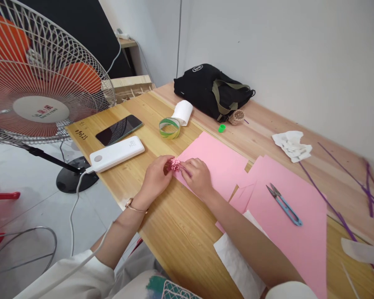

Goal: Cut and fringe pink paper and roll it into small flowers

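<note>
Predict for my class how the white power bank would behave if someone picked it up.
The white power bank would probably stay stiff, being a solid, slab-like case. Its smooth, rounded surface might feel slightly slippery. The plugged-in cable hangs over the table edge, so it would likely trail and tug at that end.

Both hands' fingers (187, 168) hold a small pink flower (175, 164)

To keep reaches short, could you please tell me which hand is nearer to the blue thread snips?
Right. The right hand is left of the blue thread snips; the left hand is farther left, across the pink flower.
</note>
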`<state>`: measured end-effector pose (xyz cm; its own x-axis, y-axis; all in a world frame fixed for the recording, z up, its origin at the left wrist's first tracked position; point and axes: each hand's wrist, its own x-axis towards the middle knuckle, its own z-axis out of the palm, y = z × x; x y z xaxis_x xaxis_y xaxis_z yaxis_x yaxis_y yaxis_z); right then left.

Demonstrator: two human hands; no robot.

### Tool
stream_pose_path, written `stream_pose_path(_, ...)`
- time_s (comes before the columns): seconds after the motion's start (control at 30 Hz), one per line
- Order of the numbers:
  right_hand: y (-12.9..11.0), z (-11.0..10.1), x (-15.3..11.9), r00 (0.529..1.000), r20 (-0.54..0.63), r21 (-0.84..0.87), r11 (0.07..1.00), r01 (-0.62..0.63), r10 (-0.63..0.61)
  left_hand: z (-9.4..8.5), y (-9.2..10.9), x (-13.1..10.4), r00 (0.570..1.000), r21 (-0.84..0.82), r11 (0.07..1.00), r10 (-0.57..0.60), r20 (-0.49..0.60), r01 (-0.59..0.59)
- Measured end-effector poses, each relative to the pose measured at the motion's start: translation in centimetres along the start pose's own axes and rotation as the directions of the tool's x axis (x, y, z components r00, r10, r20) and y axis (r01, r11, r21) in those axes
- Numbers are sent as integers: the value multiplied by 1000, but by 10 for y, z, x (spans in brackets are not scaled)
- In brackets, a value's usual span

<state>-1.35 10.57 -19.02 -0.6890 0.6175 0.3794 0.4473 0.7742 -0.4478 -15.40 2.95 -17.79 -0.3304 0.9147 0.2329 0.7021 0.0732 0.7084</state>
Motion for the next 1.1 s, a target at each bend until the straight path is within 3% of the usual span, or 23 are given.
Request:
stream_pose_path(0.83,1,4,6,999,41,-65,998,-11,14,-1,1,0,1000,2,1000,-7,11,7)
stream_pose_path(1.1,0,2,5,1000,5,-49,999,-11,11,0,0,0,1000,19,1000,8,9,-8)
